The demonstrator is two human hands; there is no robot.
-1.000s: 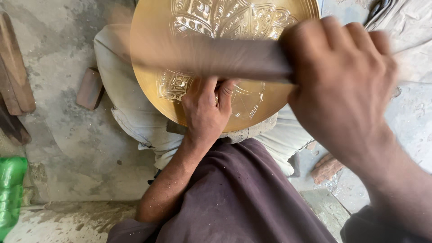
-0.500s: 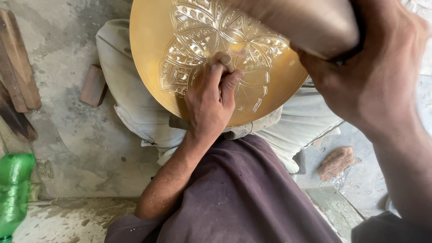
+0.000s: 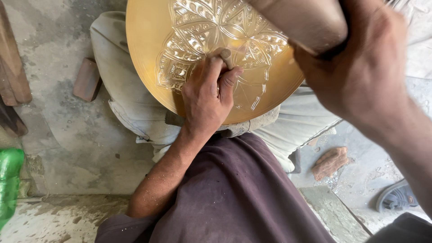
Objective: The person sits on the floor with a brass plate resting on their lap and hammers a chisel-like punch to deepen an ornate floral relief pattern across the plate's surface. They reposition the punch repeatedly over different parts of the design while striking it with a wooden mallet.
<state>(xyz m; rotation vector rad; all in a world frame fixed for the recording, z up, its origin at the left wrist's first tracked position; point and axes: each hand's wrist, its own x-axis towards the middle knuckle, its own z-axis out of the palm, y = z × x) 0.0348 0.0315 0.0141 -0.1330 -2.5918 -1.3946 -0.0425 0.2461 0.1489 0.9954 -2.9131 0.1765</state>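
Note:
A round brass plate with an embossed flower pattern rests on my lap. My left hand lies on the plate's lower middle and pinches a short metal punch, its tip set upright on the pattern. My right hand is raised close to the camera at the upper right, gripping a thick wooden mallet handle. The mallet's head is out of view.
A small brick-coloured block lies on the concrete floor left of my leg. Wooden pieces sit at the far left, a green plastic bottle at the lower left. A reddish stone and a sandal lie at the right.
My right hand with the mallet handle has swung from across the plate up toward the upper right. The view has shifted, showing more of the plate. My left hand keeps the punch on the pattern.

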